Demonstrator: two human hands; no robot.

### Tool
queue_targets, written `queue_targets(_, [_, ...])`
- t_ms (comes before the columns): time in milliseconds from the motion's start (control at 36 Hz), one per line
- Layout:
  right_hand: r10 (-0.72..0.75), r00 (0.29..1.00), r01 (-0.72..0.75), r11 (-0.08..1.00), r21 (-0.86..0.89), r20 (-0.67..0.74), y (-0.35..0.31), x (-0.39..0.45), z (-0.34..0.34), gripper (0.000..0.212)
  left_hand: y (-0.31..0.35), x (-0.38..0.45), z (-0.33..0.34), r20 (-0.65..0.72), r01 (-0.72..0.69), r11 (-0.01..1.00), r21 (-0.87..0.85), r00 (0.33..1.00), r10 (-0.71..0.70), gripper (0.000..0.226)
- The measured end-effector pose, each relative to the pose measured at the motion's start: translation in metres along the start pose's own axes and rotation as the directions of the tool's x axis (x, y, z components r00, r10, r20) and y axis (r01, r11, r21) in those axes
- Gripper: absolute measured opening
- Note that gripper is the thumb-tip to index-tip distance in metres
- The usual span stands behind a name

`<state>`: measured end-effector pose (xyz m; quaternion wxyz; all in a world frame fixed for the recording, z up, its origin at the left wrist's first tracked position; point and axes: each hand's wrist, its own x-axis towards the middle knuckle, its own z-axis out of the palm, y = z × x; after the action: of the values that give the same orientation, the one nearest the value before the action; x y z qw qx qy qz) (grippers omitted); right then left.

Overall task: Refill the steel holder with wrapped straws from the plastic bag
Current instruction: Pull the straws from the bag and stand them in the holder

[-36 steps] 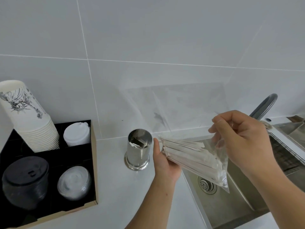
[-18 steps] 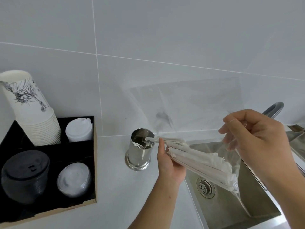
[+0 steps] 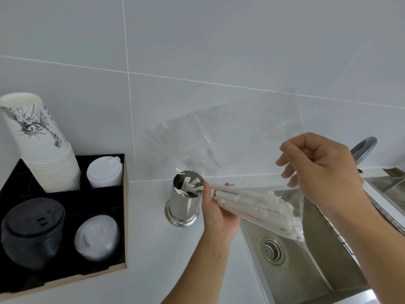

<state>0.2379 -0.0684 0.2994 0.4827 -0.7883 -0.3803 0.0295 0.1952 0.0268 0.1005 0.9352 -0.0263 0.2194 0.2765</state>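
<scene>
hands [image 3: 219, 207] — bagged straws [image 3: 258, 205] at holder [image 3: 185, 199]

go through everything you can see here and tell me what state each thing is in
steel holder: upright, a few wrapped straws inside
plastic bag: open, tilted toward the holder
straw bundle: partly out of the bag
left hand: gripping the bundle
right hand: pinching the bag up
paper cups: stacked upside down

I count one steel holder [image 3: 183, 199], one plastic bag [image 3: 252, 154], one sink [image 3: 306, 270] — and four stacks in the organizer tray [image 3: 122, 216]: one of cups, three of lids.
</scene>
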Motion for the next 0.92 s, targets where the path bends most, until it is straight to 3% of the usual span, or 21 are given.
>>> queue_targets(306, [-0.084,0.996,0.084,0.985,-0.152,0.009,-0.004,0.024,0.004,0.019,0.004,0.000,0.002,0.088,-0.037,0.998,-0.052,0.995,0.042,0.041])
queue_targets(667, [-0.194,0.977,0.211,0.947,-0.241,0.092,-0.009,0.050,0.023,0.019,0.016,0.005,0.001,0.045,-0.046,0.994,-0.094,0.998,0.051,0.049])
queue_targets(778, [-0.241,0.965,0.262,0.916,-0.305,0.106,-0.012,0.061,0.029,0.019,0.017,0.001,0.005,0.019,-0.051,0.989,-0.140,0.998,0.054,0.041])
queue_targets(917, [-0.247,0.961,0.275,0.904,-0.327,0.125,-0.015,0.074,0.037,0.019,0.019,-0.003,0.002,-0.038,-0.038,0.985,-0.169,0.999,0.032,0.053])
